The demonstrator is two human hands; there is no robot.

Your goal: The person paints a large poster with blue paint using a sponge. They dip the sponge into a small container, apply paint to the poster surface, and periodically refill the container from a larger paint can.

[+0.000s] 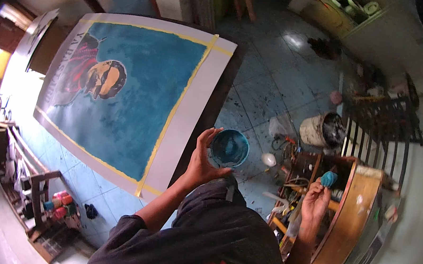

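Observation:
My left hand [201, 160] grips a round tub [229, 149] by its side, thumb and fingers spread around the wall; dark blue-teal paint coats its inside. Over to the right, my right hand [315, 199] pinches a small rounded teal wad [328, 179] in its fingertips; whether it is sponge or cloth I cannot tell. The two hands are well apart. Left of the tub lies a large painted sheet [143, 85] with a teal ground, a head in dark glasses and lettering. Yellow masking tape [176, 105] borders the painted area.
A wooden cabinet [354, 215] with tools and clutter stands close to my right hand. Beyond it are a paint-smeared bucket [314, 130] and a dark metal rack [384, 120]. Several coloured bottles [59, 203] sit on a low wooden stand at lower left. Blue tiles [258, 101] cover the floor.

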